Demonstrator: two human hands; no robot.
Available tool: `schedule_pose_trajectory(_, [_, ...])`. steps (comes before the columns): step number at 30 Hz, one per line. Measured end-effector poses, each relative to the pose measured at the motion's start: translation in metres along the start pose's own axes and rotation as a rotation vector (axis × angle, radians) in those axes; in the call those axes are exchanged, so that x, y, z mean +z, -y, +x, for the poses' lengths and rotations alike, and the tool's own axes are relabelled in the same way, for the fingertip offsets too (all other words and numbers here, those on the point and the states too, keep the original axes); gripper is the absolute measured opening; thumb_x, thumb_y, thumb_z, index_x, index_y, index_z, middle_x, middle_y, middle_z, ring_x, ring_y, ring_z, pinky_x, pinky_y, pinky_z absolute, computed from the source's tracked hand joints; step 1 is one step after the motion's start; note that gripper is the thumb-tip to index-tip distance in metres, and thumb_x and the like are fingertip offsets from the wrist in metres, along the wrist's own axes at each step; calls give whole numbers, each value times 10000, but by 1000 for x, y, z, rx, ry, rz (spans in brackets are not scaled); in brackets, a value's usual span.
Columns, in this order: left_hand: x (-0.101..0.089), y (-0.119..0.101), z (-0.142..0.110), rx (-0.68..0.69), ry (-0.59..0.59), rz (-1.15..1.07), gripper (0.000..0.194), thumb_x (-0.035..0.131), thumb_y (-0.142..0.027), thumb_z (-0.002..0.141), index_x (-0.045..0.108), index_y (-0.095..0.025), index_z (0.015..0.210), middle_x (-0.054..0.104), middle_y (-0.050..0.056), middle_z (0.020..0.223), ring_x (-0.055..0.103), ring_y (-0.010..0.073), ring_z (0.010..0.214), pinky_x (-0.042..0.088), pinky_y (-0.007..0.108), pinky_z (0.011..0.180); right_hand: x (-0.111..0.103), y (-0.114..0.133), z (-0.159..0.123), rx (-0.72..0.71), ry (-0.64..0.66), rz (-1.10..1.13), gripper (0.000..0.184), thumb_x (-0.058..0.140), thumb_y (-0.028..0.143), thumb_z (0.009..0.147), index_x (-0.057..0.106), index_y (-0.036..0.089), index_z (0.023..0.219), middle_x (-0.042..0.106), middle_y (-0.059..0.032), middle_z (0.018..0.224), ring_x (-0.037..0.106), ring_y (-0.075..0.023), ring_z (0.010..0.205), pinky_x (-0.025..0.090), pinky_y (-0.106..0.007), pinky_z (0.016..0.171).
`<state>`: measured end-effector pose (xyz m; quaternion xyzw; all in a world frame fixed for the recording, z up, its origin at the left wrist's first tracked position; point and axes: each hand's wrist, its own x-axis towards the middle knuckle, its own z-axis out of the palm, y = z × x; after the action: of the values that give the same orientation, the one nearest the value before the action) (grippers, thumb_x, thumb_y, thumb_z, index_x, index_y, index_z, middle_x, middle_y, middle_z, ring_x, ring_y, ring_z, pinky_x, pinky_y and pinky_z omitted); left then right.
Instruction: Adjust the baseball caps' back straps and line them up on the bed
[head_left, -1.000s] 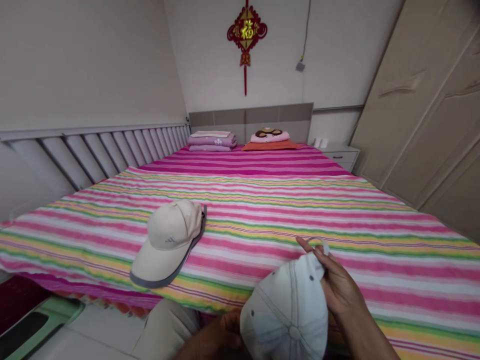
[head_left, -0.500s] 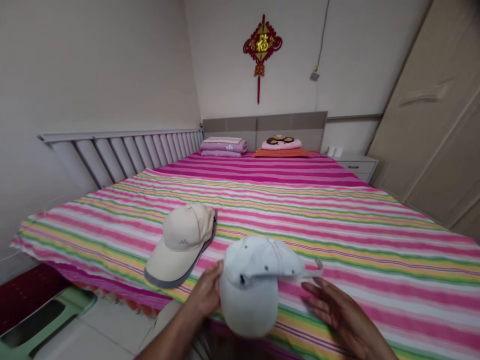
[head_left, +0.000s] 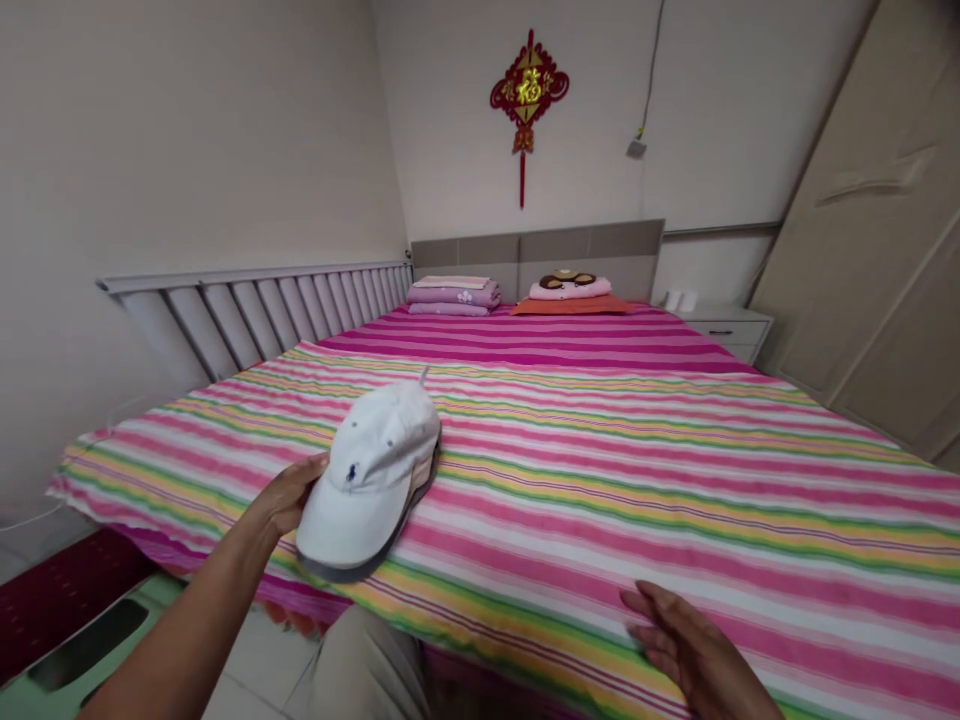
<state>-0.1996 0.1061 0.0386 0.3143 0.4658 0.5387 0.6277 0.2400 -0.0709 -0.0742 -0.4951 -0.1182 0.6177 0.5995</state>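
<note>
A white cap [head_left: 371, 470] with a small dark logo lies on top of a beige cap [head_left: 420, 490], of which only the grey-edged brim and a sliver of the side show. Both rest near the front left of the striped bed [head_left: 600, 450]. My left hand [head_left: 289, 495] grips the white cap at its left side by the brim. My right hand [head_left: 679, 640] lies flat on the bedsheet at the front right, fingers stretched out, holding nothing.
Folded purple bedding [head_left: 452, 295] and a pink pillow on an orange one [head_left: 570, 293] sit at the headboard. A slatted rail [head_left: 255, 310] runs along the bed's left side. A nightstand [head_left: 726, 328] and wardrobe doors [head_left: 870, 250] stand right. A green stool [head_left: 82, 650] is on the floor.
My left hand carried the white cap to the left and set it over the beige cap. My right hand let go of the cap and dropped flat onto the sheet.
</note>
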Motion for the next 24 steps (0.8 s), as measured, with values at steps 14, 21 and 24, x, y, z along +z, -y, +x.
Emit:
schedule_pose_trajectory(14, [-17,5,31,266,-346,190,100,584,-102,593,579,-133,688,595,-32,450,554,127,421,460,222,450,-5,-2,4,18,1,8,475,790,303,553,576,167,955,714,-45,897,636,-140,601,520,-232,547])
schedule_pose_trajectory(21, [-24,8,29,160,-391,447,47,550,-158,569,572,-120,587,603,66,497,589,225,510,476,339,503,-9,-2,3,19,23,22,447,787,306,558,593,161,934,713,-67,894,640,-148,615,524,-238,556])
schedule_pose_trajectory(24, [-18,8,21,294,-541,577,180,569,-253,609,595,-129,737,659,117,776,605,284,812,478,398,693,-7,-3,2,18,14,31,442,791,307,550,600,162,922,713,-68,890,638,-145,608,520,-233,547])
